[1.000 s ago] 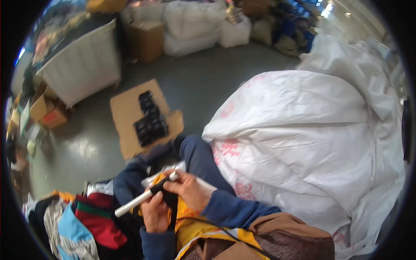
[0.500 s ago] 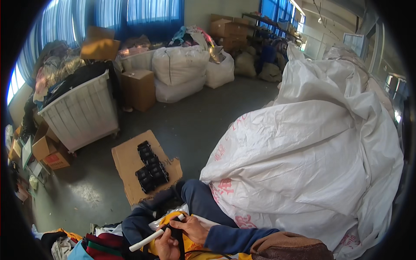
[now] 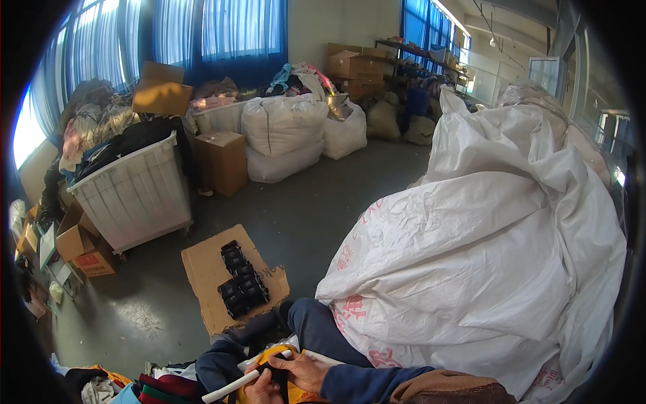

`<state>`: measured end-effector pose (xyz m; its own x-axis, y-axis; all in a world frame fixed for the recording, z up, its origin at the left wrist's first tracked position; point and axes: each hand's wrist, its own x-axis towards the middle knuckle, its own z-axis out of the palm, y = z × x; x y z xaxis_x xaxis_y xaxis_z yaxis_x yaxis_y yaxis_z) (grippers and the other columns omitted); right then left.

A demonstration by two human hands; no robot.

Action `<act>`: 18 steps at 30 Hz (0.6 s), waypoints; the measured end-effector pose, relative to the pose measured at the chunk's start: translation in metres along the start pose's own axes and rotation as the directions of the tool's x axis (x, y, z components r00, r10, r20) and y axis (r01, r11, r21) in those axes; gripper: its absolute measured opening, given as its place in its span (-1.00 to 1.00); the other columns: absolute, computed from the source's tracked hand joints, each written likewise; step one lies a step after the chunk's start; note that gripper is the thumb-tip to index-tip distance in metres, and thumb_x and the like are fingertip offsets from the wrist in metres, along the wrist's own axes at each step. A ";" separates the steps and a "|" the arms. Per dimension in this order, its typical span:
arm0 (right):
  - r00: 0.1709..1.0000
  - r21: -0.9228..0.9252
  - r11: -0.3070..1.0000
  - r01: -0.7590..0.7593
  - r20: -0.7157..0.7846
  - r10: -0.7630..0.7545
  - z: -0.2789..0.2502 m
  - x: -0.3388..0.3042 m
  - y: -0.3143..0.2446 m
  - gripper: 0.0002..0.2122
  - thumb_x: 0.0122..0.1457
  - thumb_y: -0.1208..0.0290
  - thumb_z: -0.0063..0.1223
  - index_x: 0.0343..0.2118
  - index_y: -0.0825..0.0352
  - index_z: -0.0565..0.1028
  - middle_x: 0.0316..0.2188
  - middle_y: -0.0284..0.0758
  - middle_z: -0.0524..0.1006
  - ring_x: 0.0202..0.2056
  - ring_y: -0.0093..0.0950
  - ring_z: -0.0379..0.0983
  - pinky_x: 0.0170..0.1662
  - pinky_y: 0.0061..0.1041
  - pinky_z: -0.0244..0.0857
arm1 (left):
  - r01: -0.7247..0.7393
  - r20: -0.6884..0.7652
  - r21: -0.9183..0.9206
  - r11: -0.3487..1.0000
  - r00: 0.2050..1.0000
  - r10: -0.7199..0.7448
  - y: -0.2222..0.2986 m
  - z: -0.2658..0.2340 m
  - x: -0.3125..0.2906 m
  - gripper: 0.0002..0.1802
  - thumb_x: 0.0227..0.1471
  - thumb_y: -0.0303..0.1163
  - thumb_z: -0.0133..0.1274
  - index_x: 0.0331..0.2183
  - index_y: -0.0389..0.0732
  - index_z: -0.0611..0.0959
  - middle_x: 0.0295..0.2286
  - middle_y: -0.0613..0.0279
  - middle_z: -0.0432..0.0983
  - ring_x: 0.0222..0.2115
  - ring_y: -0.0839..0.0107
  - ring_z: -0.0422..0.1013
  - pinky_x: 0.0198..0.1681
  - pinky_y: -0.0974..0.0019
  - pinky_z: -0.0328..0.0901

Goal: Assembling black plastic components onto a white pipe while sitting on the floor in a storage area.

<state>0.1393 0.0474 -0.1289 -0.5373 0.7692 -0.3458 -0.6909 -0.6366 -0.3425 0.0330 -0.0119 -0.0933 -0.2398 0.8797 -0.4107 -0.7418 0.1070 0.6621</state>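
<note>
At the lower edge, above my lap, a slim white tube [image 3: 232, 386] slants up to the right through my hands. My left hand [image 3: 262, 390] is closed with its fingers pressed against the tube and a black strap-like piece [image 3: 278, 378]. My right hand [image 3: 304, 372] pinches the black piece where it meets the tube's upper part. The lower end of the black piece hangs between the hands. Yellow cloth [image 3: 271, 353] lies in my lap behind the tube, partly hidden by my hands.
A flat cardboard sheet [image 3: 205, 269] bearing black plastic parts [image 3: 243, 286] lies ahead on the floor. A huge white woven sack [image 3: 471, 262] bulges at right. A white bin [image 3: 134, 195] of clothes stands at left. Folded garments [image 3: 161, 389] lie at lower left.
The view has tilted up, so the room and my hands sit lower in the picture. My hands have come closer together on the tube and black piece.
</note>
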 end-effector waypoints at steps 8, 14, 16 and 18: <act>0.988 -0.256 0.956 0.146 0.079 -0.130 0.045 -0.025 -0.027 -0.75 0.03 0.63 0.10 -0.19 0.38 0.45 -0.27 -0.29 0.49 -0.21 -0.50 0.42 -0.07 -0.61 0.32 | -0.042 0.021 0.099 0.994 0.999 0.040 0.034 0.035 -0.019 -0.79 -0.02 -0.53 0.04 -0.26 -0.16 0.51 -0.57 0.45 0.39 -0.68 0.67 0.23 -0.65 0.64 0.11; 0.988 -0.170 0.977 0.131 0.104 -0.115 0.054 -0.030 -0.029 -0.77 0.04 0.58 0.11 -0.20 0.36 0.45 -0.32 -0.31 0.50 -0.24 -0.52 0.43 -0.08 -0.61 0.32 | -0.056 0.045 0.041 0.998 0.998 0.054 0.032 0.035 -0.022 -0.77 -0.02 -0.46 0.08 -0.23 -0.15 0.49 -0.54 0.41 0.41 -0.67 0.65 0.25 -0.65 0.61 0.14; 0.998 -0.059 0.998 -0.010 0.056 0.013 0.038 -0.024 -0.023 -0.78 0.05 0.53 0.12 -0.20 0.34 0.47 -0.33 -0.35 0.51 -0.28 -0.56 0.44 -0.20 -0.66 0.36 | -0.054 0.061 0.043 0.998 0.997 0.052 0.028 0.034 -0.021 -0.75 -0.03 -0.49 0.08 -0.23 -0.17 0.49 -0.51 0.38 0.44 -0.63 0.62 0.30 -0.64 0.60 0.16; 0.998 -0.043 0.999 -0.025 0.050 0.027 0.026 -0.018 -0.015 -0.83 0.04 0.50 0.14 -0.27 0.34 0.50 -0.38 -0.35 0.53 -0.32 -0.55 0.45 -0.22 -0.66 0.36 | -0.029 0.041 0.064 0.998 0.999 0.026 0.026 0.038 -0.025 -0.74 -0.05 -0.53 0.07 -0.23 -0.19 0.49 -0.48 0.34 0.46 -0.58 0.56 0.35 -0.63 0.59 0.19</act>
<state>0.1465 0.0444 -0.0943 -0.5795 0.7535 -0.3106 -0.6557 -0.6574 -0.3714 0.0435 -0.0134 -0.0422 -0.2333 0.9004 -0.3671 -0.6932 0.1107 0.7122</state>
